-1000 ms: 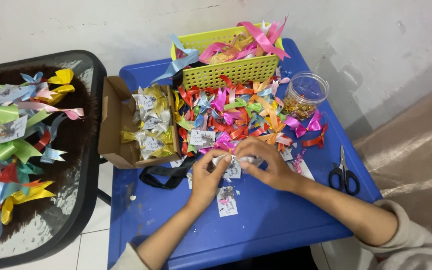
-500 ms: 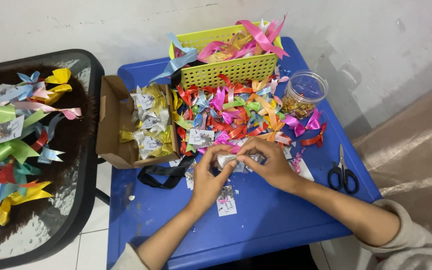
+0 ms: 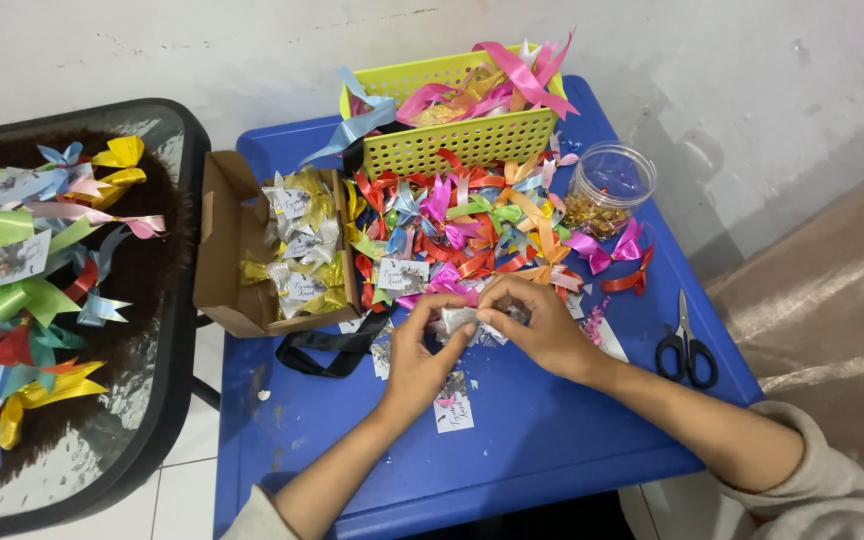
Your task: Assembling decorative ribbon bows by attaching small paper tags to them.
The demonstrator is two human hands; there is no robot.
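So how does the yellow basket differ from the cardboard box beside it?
The yellow basket is perforated plastic and stands at the table's far edge, with loose pink and blue ribbons spilling over its rim. The cardboard box is plain brown with an open flap, overhangs the left edge, and holds small clear wrapped packets with gold. Both sit open on the blue table.

We see a clear, silvery packet (image 3: 459, 320) in our left grip (image 3: 420, 358) and right grip (image 3: 542, 325), over a bright blue counter (image 3: 512, 450). Just beyond the grips lies a heap of ribbon bows (image 3: 472, 225) in red, orange, pink, green and light blue. Farther beyond them stands a yellow-green basket (image 3: 452, 148) with pink and pale blue ribbons. To the left of the left grip sits a brown cardboard box (image 3: 222, 250) of gold and silver packets. To the right of the right grip lie black-handled scissors (image 3: 687, 350), and beyond it a clear jar (image 3: 607, 185) holds gold bits.
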